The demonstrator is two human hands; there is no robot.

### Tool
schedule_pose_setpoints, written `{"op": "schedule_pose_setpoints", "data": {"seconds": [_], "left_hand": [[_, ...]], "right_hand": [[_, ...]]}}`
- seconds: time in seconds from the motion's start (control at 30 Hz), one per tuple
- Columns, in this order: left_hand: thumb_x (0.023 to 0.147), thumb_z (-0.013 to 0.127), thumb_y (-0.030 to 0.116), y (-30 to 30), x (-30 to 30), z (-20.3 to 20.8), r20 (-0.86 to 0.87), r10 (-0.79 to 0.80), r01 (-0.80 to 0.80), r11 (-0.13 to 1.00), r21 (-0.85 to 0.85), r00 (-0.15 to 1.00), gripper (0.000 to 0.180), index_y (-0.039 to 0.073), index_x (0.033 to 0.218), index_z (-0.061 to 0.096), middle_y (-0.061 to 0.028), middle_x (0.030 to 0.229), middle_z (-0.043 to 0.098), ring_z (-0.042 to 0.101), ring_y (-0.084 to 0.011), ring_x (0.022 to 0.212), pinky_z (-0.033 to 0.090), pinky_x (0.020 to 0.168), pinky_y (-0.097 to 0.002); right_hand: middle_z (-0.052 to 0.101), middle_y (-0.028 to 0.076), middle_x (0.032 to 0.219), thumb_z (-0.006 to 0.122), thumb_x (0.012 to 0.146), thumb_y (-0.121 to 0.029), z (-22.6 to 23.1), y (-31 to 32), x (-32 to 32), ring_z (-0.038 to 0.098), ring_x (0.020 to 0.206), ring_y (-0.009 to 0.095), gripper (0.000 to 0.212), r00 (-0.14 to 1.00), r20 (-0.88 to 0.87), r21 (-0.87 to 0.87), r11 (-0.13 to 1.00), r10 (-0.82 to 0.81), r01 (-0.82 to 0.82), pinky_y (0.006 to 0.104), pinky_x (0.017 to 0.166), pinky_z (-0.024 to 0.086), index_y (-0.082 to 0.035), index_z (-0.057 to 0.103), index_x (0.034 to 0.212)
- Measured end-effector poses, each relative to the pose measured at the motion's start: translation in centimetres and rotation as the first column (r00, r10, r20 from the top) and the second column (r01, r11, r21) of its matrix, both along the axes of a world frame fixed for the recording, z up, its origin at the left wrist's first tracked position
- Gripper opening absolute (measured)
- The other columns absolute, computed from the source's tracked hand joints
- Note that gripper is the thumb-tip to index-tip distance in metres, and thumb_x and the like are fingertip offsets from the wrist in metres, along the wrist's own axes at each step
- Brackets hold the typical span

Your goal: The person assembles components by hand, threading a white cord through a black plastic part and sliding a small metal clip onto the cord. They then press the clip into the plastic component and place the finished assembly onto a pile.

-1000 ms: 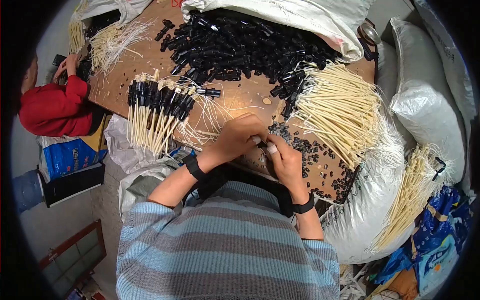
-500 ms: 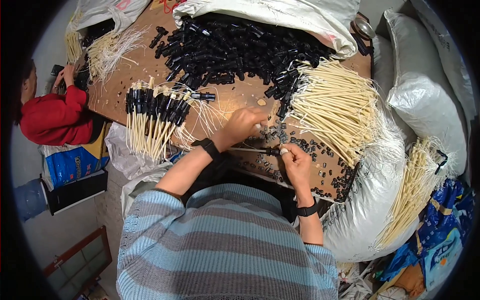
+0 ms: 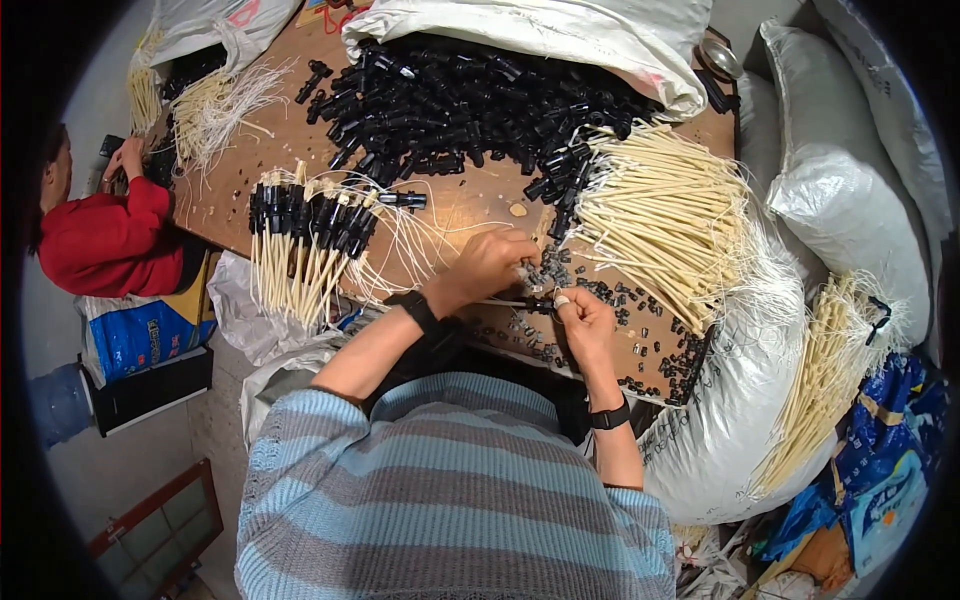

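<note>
I see my right hand (image 3: pixel 588 326) pinching the connector (image 3: pixel 541 305) by the worktop's (image 3: pixel 476 200) near edge; left hand (image 3: pixel 490 262) curls at the clips (image 3: pixel 554 268), grip I can't tell. A loose pinch could drop it.

Lettering too small to read marks the blue bag (image 3: pixel 125 320) left of the table (image 3: pixel 225 185), the white sack (image 3: pixel 745 400) and blue wrapping (image 3: pixel 868 440) right.

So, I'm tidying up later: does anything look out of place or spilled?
One black connector lies crosswise at the right of the bunched rod pieces, out of line with them. Small dark clips lie scattered over the tabletop's near right part, perhaps deliberately.
</note>
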State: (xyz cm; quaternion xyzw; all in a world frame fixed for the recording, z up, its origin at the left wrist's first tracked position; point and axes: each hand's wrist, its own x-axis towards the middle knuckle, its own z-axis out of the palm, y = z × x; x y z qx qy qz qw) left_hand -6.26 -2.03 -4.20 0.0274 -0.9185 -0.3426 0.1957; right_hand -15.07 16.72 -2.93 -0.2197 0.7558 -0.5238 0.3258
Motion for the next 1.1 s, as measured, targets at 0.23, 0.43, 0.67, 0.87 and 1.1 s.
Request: {"op": "schedule_pose_setpoints", "data": {"seconds": [0.23, 0.43, 0.67, 0.87, 1.1], "left_hand": [[0.067, 0.064, -0.006, 4.5, 0.8, 2.6, -0.137, -0.028, 0.061, 0.968, 0.244, 0.99, 0.033, 0.011, 0.094, 0.068, -0.0049, 0.085, 0.062, 0.06, -0.0277, 0.081, 0.049, 0.072, -0.0352], [0.068, 0.061, -0.012, 3.7, 2.0, 3.0, 0.065, 0.115, -0.132, 0.824, 0.55, 0.991, 0.038, 0.006, 0.1, 0.068, -0.003, 0.087, 0.066, 0.062, -0.0159, 0.076, 0.05, 0.069, -0.0281], [0.068, 0.057, -0.014, 3.1, 2.0, 4.0, 0.314, 0.166, -0.34, 0.671, 0.658, 0.935, 0.033, -0.001, 0.096, 0.069, -0.0017, 0.084, 0.066, 0.059, -0.0061, 0.074, 0.05, 0.067, -0.0207], [0.066, 0.059, -0.011, 3.3, 2.1, 3.4, 0.177, 0.297, -0.345, 0.797, 0.495, 0.939, 0.027, 0.002, 0.087, 0.07, -0.0028, 0.077, 0.063, 0.058, -0.0096, 0.07, 0.049, 0.064, -0.0227], [0.065, 0.063, -0.008, 2.8, 1.7, 3.6, 0.183, 0.324, -0.372, 0.798, 0.474, 0.928, 0.018, 0.003, 0.078, 0.067, -0.0049, 0.074, 0.059, 0.057, -0.0157, 0.067, 0.047, 0.064, -0.0263]], "right_hand": [[0.065, 0.0, 0.072, 0.055, 0.082, 0.004, -0.6, -1.6, 0.2, 0.054, 0.064, 0.004, 0.02, 0.996, 0.078, -0.131, 0.991, 0.048, -0.038, 0.0214, 0.058, 0.042, 0.0, 0.068, 0.097], [0.062, 0.005, 0.066, 0.057, 0.087, -0.003, 1.6, -2.2, 1.2, 0.06, 0.06, 0.011, 0.014, 0.915, -0.399, 0.049, 0.998, 0.062, -0.046, 0.0287, 0.054, 0.045, -0.004, 0.068, 0.096], [0.065, 0.014, 0.076, 0.062, 0.086, -0.007, 1.5, -2.6, 1.9, 0.063, 0.06, 0.028, 0.009, 0.612, -0.788, -0.008, 0.994, 0.061, -0.109, 0.0334, 0.053, 0.048, -0.006, 0.067, 0.093], [0.065, 0.011, 0.074, 0.064, 0.084, -0.006, 1.6, -2.6, 2.0, 0.063, 0.058, 0.023, 0.01, 0.691, -0.723, -0.093, 0.989, 0.01, -0.112, 0.0301, 0.052, 0.047, -0.005, 0.068, 0.093], [0.061, 0.009, 0.068, 0.065, 0.084, -0.003, 2.6, -2.1, 1.9, 0.055, 0.053, 0.012, 0.011, 0.766, -0.639, -0.096, 0.981, 0.067, -0.167, 0.0247, 0.051, 0.043, -0.003, 0.068, 0.094]]}}
